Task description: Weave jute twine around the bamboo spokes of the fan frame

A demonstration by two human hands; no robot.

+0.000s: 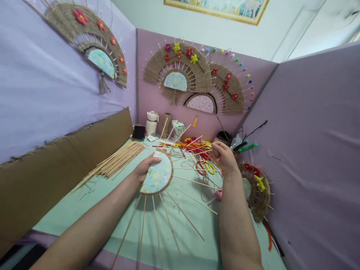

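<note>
My left hand [145, 167] grips the flat side of a half-round fan base [157, 174], its thumb on the front. Light blue cloth with a yellow and white pattern covers the base, and a brown cord edges its curve. Thin wooden sticks [184, 215] fan out from that curve in several directions. To the right, my right hand [223, 154] is closed, with fingertips pinched at the outer end of one of the upper sticks. Whether a thread is also between those fingers is too small to tell.
On the left lies a pile of loose sticks [119, 159] beside a cardboard strip [70, 165]. Scissors [209, 167], tangled wire and colourful pipe cleaners [194, 146] lie behind the base. A white jar [152, 123] and a twine spool [166, 123] stand at the back. A finished fan [258, 198] leans right.
</note>
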